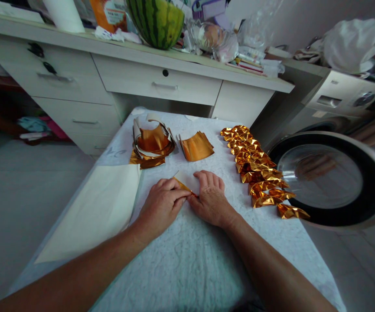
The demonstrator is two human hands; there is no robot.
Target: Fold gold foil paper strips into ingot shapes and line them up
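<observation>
My left hand [163, 201] is closed, thumb and fingers pinching a small sheet of gold foil paper [181, 184] with a pale underside. My right hand [210, 200] lies low on the cloth-covered table, fingers stretched forward and apart from the thumb. Its thumb presses at the near end of the folded sheet, close to my left thumb. Just beyond my hands sits a small stack of gold foil sheets [197, 146]. Left of that stands a larger curled bundle of gold foil sheets [153, 141]. Folded shiny gold foil pieces [255, 162] form overlapping rows on the right.
A large cream sheet [92, 208] covers the table's left side. Ahead, a white desk with drawers [161, 82] carries a cut watermelon [156, 21], a white roll [64, 15] and plastic bags. The washing machine's open round door [330, 177] reaches close to the table's right edge.
</observation>
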